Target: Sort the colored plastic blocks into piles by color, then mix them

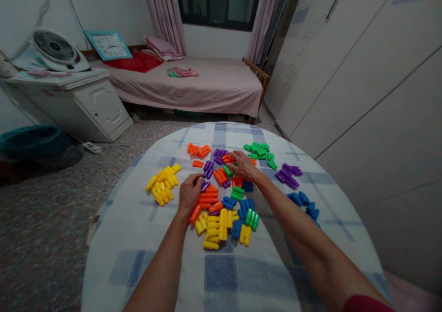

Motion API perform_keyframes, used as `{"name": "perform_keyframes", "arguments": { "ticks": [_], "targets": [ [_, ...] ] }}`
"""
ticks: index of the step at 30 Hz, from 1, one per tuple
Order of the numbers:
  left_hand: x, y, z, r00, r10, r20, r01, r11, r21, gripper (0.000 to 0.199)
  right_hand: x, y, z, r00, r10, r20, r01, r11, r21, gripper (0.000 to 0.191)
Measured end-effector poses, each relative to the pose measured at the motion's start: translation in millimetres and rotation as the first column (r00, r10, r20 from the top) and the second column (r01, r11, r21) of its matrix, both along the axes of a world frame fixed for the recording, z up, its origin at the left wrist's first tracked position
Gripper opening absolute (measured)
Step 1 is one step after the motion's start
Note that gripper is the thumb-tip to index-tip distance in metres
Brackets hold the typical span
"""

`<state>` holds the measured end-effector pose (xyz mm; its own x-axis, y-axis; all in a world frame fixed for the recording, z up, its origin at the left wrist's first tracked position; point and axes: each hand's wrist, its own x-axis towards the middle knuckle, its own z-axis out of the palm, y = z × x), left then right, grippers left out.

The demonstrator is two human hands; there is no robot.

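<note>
Several coloured plastic pieces lie in a mixed pile on the round table (138, 229). My left hand (190, 193) is at the pile's left edge, fingers bent together beside a purple piece (205, 185) and orange pieces (209, 197); whether it grips one is too small to tell. My right hand (241, 165) reaches over the pile's upper right, fingers apart, above orange pieces and beside a green piece (227, 170). Nearest me are yellow pieces (223, 224), with blue ones (236, 229) to their right.
Separate groups surround the pile: yellow (163, 184) left, orange (199, 150) behind, green (259, 151) back right, purple (289, 175) and blue (305, 203) right. Beyond stand a bed (214, 81), a cabinet (100, 104) with a fan (54, 47), and a wardrobe (366, 81).
</note>
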<state>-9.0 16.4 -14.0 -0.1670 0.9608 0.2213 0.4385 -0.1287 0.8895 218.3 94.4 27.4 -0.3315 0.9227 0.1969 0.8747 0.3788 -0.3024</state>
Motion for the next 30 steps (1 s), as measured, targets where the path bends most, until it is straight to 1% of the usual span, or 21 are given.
{"name": "perform_keyframes", "arguments": {
  "ticks": [2, 3, 5, 8, 10, 11, 13, 16, 18, 21, 23, 26, 28, 30],
  "targets": [
    [0, 0, -0.2, 1.0, -0.001, 0.004, 0.001, 1.0, 0.002, 0.029, 3, -28, 4.9, 0.986, -0.036, -0.161, 0.054, 0.992, 0.11, 0.042],
    [0, 0, -0.3, 1.0, -0.003, 0.003, 0.003, 1.0, 0.002, 0.029, 5, -44, 6.9, 0.963, -0.074, -0.258, 0.116, 0.981, 0.154, 0.04],
    [0, 1, -0.5, 1.0, -0.008, -0.007, 0.008, 1.0, 0.004, 0.029, 9, -81, 8.6, 0.884, -0.175, -0.434, 0.276, 0.944, 0.182, 0.039],
    [0, 1, -0.8, 1.0, -0.007, -0.022, 0.007, 1.0, 0.014, 0.028, 12, -131, 1.3, 0.744, -0.329, -0.582, 0.469, 0.877, 0.103, 0.038],
    [0, 2, -1.2, 1.0, -0.005, -0.025, 0.006, 1.0, 0.02, 0.028, 14, -153, -10.6, 0.65, -0.413, -0.638, 0.565, 0.824, 0.042, 0.038],
    [0, 2, -1.5, 1.0, -0.007, -0.025, 0.007, 1.0, 0.025, 0.028, 16, -160, -17.9, 0.613, -0.442, -0.655, 0.598, 0.801, 0.019, 0.038],
    [-1, 3, -1.9, 1.0, -0.01, -0.016, 0.011, 0.999, 0.038, 0.027, 20, -163, -32.6, 0.552, -0.472, -0.687, 0.631, 0.775, -0.025, 0.037],
    [-1, 2, -1.7, 0.999, 0.007, 0.042, -0.009, 0.999, 0.042, 0.026, 27, -156, -48.0, 0.457, -0.46, -0.761, 0.644, 0.761, -0.073, 0.033],
    [-2, 1, -0.8, 0.995, 0.031, 0.098, -0.033, 0.999, 0.02, 0.027, 31, -150, -51.9, 0.409, -0.442, -0.799, 0.651, 0.754, -0.084, 0.032],
    [-5, -3, 2.7, 0.994, 0.027, 0.104, -0.022, 0.999, -0.043, 0.029, 33, -147, -51.4, 0.388, -0.436, -0.812, 0.647, 0.756, -0.098, 0.032],
    [-6, -6, 7.2, 0.999, -0.013, 0.042, 0.017, 0.997, -0.082, 0.03, 33, -148, -50.1, 0.385, -0.441, -0.811, 0.641, 0.76, -0.108, 0.032],
    [-7, -12, 17.6, 0.987, -0.097, -0.127, 0.078, 0.985, -0.151, 0.035, 31, -148, -50.1, 0.391, -0.433, -0.812, 0.626, 0.772, -0.111, 0.033],
    [-6, -15, 25.2, 0.954, -0.144, -0.265, 0.088, 0.974, -0.21, 0.038, 30, -147, -51.2, 0.403, -0.421, -0.812, 0.616, 0.781, -0.099, 0.033],
    [-6, -19, 31.4, 0.913, -0.166, -0.372, 0.072, 0.964, -0.255, 0.038, 30, -146, -52.1, 0.413, -0.418, -0.809, 0.612, 0.785, -0.093, 0.033]
  ]
}}
